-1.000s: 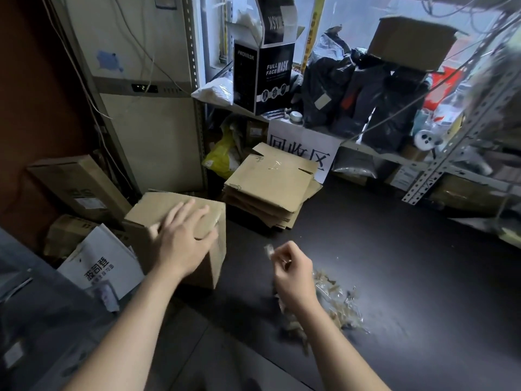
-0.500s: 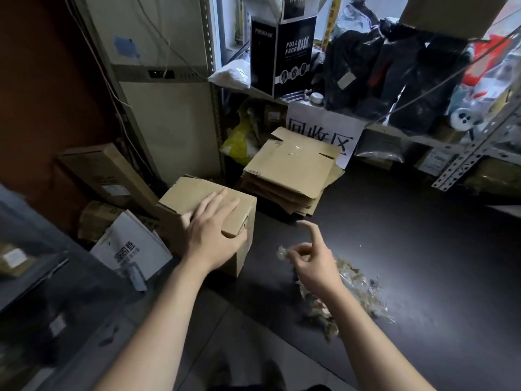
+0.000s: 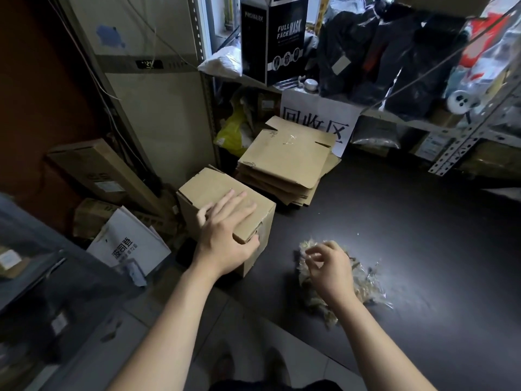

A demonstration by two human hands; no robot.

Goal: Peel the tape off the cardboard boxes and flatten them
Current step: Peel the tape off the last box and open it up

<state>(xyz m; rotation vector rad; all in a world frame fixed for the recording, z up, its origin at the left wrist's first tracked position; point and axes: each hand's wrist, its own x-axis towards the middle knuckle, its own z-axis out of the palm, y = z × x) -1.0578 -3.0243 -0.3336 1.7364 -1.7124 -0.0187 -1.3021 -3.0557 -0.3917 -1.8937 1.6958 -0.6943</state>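
Cardboard box (image 3: 210,186): plain brown corrugated card, standing upright in full shape, top shut, not flattened.
Box surface: top face smooth and unprinted; the corner nearest the person is scuffed, with a small dark gap at the seam.
Box location: on the floor, just beside the flattened stack (image 3: 284,162), on the stack's near-left side; the two look close, contact not clear.
Flattened stack: several brown boxes laid flat, one on another; the top sheet shows flap slots and a glossy scrap.
Left hand (image 3: 225,241): palm down on the box top, fingers straight and spread, thumb at the near top edge; pressing, not gripping.
Right hand (image 3: 328,266): nearer the person than the stack, over the tape pile (image 3: 363,283); fingers loosely curled; cannot tell whether they pinch a strip.
Tape pile: crumpled clear, yellowish strips on the dark floor mat (image 3: 408,235), well apart from the stack.
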